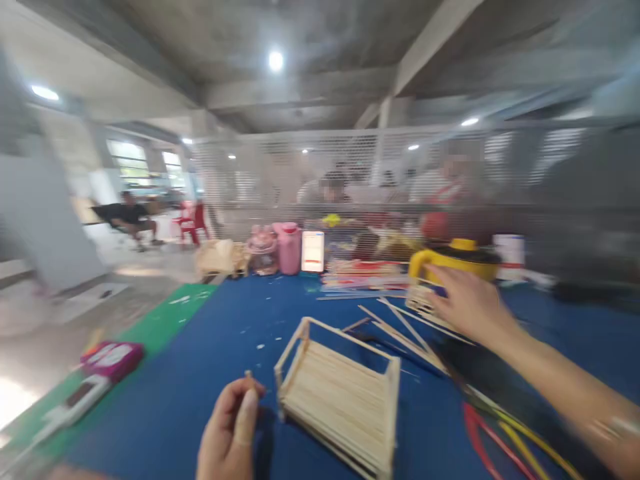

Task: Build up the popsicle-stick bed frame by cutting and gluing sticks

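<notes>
My left hand is closed in a pinch, with the tip of a short wooden stick showing above its fingers. Just right of it, a small frame built of pale wooden sticks rests on the blue table, with a slatted base and raised rails at its ends. My right hand is stretched out to the far right, thumb and forefinger apart and somewhat blurred. It is over a small pale openwork box, in front of a yellow and black pot-like container; whether it touches either is unclear.
Loose sticks and red-and-yellow-handled tools lie around the frame. Along the back stand a pink bottle, a lit phone and stick bundles. A purple-and-white object sits at left. People are behind a mesh partition.
</notes>
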The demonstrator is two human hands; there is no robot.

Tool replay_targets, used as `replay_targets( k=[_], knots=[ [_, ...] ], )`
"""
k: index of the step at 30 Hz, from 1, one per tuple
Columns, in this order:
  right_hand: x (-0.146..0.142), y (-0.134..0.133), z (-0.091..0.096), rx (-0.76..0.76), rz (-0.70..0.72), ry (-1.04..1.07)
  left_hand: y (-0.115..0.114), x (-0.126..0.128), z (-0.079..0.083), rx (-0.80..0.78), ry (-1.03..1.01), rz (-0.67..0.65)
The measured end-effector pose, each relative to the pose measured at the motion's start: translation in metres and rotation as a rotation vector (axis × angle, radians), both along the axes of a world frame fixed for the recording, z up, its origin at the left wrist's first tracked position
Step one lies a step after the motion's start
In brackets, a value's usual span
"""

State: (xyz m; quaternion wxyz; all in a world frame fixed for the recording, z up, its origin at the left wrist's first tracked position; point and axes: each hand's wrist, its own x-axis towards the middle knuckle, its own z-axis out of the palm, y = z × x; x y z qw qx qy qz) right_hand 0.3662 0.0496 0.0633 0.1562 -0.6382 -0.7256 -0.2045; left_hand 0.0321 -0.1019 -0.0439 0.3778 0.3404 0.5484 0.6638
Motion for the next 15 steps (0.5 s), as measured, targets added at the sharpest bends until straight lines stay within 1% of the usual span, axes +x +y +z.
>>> replay_targets(
  k=[1, 2, 3, 4, 5, 6, 8, 9, 10, 11, 13, 15],
  knots=[
    [-0.018, -0.009, 0.001, 0.087, 0.13, 0.046, -0.003, 0.001, 0.004, 0.065, 0.036, 0.046],
    [-0.036, -0.02, 0.002, 0.126, 0.287, 0.076, -0.005, 0.003, 0.008, 0.129, 0.066, 0.1],
    [-0.054, -0.034, 0.002, 0.214, 0.436, 0.142, -0.007, 0.006, 0.01, 0.165, 0.075, 0.116],
    [-0.071, -0.049, 0.002, 0.228, 0.577, 0.194, -0.008, 0.01, 0.012, 0.182, 0.075, 0.092],
    [-0.089, -0.064, 0.002, 0.209, 0.688, 0.265, -0.009, 0.015, 0.013, 0.194, 0.099, 0.057],
    [-0.106, -0.08, 0.003, 0.11, 0.794, 0.305, -0.009, 0.02, 0.014, 0.198, 0.131, 0.024],
    [-0.136, -0.106, 0.005, -0.194, 0.893, 0.443, -0.01, 0.029, 0.017, 0.21, 0.217, -0.027],
    [-0.149, -0.114, 0.007, -0.346, 0.915, 0.532, -0.01, 0.032, 0.018, 0.22, 0.261, -0.039],
    [-0.159, -0.119, 0.009, -0.474, 0.923, 0.606, -0.01, 0.033, 0.02, 0.232, 0.301, -0.045],
    [-0.167, -0.122, 0.011, -0.564, 0.923, 0.671, -0.01, 0.034, 0.022, 0.243, 0.333, -0.048],
    [-0.175, -0.123, 0.011, -0.661, 0.909, 0.761, -0.009, 0.033, 0.025, 0.257, 0.385, -0.043],
    [-0.178, -0.122, 0.008, -0.702, 0.881, 0.811, -0.009, 0.03, 0.026, 0.282, 0.44, -0.038]
  ],
)
